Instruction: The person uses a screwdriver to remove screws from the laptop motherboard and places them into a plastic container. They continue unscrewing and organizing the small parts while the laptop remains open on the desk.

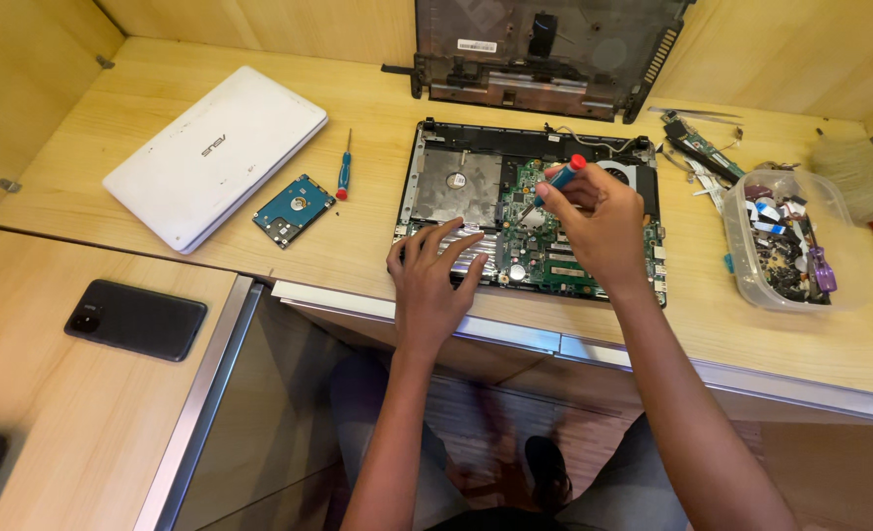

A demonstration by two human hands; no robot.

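Green circuit board fills the middle of the opened laptop base [456, 182], and that's where you're working. Your right hand [594, 226] is closed around a red-and-blue screwdriver [554, 184], its thin metal shaft angled down onto the board [544, 251]. Your left hand [431, 270] lies open, fingers spread flat on the base's front edge, holding nothing. Beside it sits a dull grey metal plate in the left bay. Moving outward: a second red-and-blue screwdriver [344, 169] lies on the pale wooden desk [358, 88], just beside a bare hard drive [294, 209] with a blue face. Left of those rests one closed white laptop [215, 157], smooth and rounded. A dark laptop cover [544, 49] leans against the back wall. To your right, a clear plastic tub [751, 280] holds mixed small parts. One black phone [136, 320] lies on the lower shelf.
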